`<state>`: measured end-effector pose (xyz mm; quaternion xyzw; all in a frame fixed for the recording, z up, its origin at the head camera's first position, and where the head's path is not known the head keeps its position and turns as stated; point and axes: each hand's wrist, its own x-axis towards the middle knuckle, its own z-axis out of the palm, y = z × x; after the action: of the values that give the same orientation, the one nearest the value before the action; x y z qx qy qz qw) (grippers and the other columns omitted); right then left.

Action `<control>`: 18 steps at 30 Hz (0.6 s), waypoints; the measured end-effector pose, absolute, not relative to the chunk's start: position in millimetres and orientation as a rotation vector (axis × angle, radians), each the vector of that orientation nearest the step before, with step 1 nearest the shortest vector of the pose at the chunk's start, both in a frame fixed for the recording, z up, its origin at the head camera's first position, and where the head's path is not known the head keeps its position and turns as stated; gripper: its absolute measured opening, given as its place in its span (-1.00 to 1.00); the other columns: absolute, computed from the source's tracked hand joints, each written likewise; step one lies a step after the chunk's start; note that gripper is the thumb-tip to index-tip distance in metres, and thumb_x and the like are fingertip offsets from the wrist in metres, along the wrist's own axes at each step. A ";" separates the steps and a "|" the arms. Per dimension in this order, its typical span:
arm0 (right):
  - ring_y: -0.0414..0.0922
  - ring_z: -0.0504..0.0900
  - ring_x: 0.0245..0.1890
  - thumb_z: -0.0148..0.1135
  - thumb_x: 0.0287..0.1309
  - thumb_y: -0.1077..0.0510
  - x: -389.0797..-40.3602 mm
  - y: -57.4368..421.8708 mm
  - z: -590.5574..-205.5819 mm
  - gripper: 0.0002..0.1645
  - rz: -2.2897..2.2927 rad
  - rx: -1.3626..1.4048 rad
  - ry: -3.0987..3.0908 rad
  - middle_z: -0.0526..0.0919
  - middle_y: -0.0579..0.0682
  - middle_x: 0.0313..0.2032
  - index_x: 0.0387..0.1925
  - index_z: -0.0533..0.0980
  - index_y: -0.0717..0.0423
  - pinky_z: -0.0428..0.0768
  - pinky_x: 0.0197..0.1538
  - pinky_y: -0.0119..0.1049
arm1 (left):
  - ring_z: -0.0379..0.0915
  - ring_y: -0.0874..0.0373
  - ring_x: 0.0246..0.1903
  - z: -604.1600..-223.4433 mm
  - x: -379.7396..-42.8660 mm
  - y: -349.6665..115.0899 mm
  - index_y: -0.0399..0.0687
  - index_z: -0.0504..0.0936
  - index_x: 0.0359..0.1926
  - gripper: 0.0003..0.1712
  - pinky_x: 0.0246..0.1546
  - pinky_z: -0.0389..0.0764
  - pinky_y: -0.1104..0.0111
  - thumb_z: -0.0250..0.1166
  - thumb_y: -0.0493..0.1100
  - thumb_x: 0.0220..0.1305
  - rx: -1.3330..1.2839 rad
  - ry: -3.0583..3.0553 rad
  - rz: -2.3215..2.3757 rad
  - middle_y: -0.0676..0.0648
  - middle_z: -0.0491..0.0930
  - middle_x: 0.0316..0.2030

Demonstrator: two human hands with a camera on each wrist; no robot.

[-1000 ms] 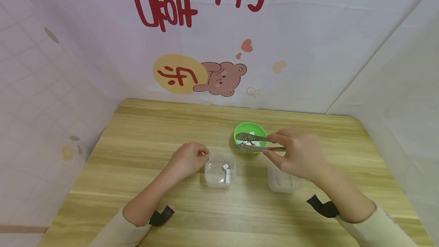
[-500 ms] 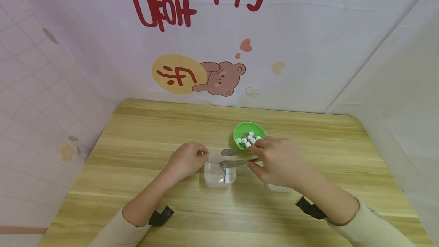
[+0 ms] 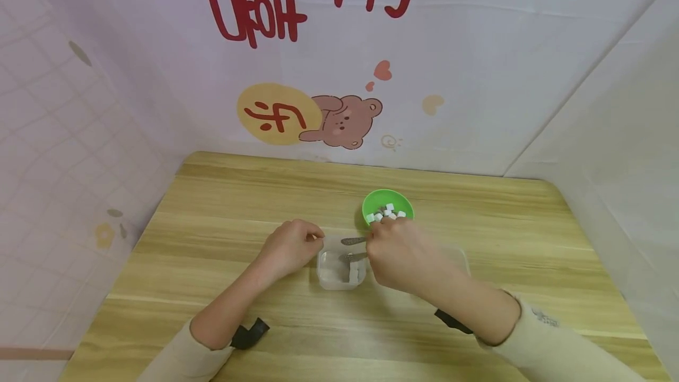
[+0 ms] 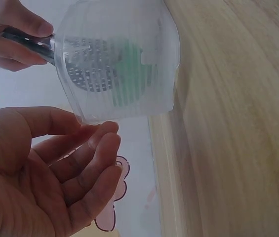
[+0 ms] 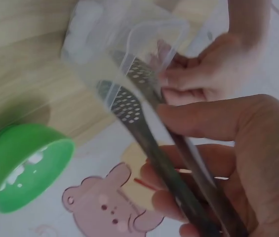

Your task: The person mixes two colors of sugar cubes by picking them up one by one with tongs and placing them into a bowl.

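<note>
My right hand (image 3: 400, 255) holds metal tongs (image 5: 151, 143) with perforated, spoon-shaped ends. Those ends stand apart inside the mouth of a clear plastic box (image 4: 166, 64), with nothing seen between them. At the box's upper left corner, my left hand (image 3: 289, 249) pinches the rim between thumb and fingers. Several white cubes (image 3: 353, 275) lie along the right side inside the box. Behind it a green bowl (image 3: 379, 196) contains more white cubes (image 3: 389, 207), its near side hidden by my right hand.
A second clear plastic box (image 3: 458, 252) stands to the right, mostly covered by my right forearm. The wood-look table (image 3: 265, 187) ends at a white printed cloth (image 3: 451, 46) at the back. Each wrist wears a black strap piece (image 3: 250, 333).
My right hand has carried the tongs from the green bowl leftward and down over the box with cubes. The tongs are spread wider apart. My left hand stays at the rim.
</note>
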<state>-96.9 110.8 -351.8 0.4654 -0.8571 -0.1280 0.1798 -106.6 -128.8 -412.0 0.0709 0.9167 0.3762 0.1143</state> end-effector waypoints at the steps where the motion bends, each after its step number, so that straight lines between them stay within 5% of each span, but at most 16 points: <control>1: -0.14 0.28 -0.67 0.24 -0.24 0.29 -96.2 107.6 -352.3 -0.70 -0.388 1.317 -2.426 0.34 -0.10 -0.68 -0.78 0.32 -0.02 0.26 -0.65 -0.33 | 0.55 0.16 -0.32 -412.0 -106.6 -128.6 -0.08 0.84 -0.08 -0.79 -0.35 0.54 0.27 0.31 -0.21 0.38 0.209 2.691 1.099 -0.01 0.76 -0.15; 18: -0.17 0.38 -0.69 0.32 -0.17 0.31 -91.5 83.2 -364.5 -0.65 -0.576 1.297 -2.449 0.40 -0.09 -0.73 -0.82 0.40 -0.05 0.29 -0.66 -0.34 | 0.55 0.15 -0.26 -411.2 -106.4 -128.2 -0.08 0.85 -0.07 -0.77 -0.25 0.57 0.24 0.32 -0.19 0.37 0.225 2.697 1.107 -0.03 0.77 -0.08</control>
<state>-91.5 83.2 -364.5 0.4528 -0.8547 -0.2011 0.1550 -106.4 -128.2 -411.2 0.0766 0.9169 0.3763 0.1088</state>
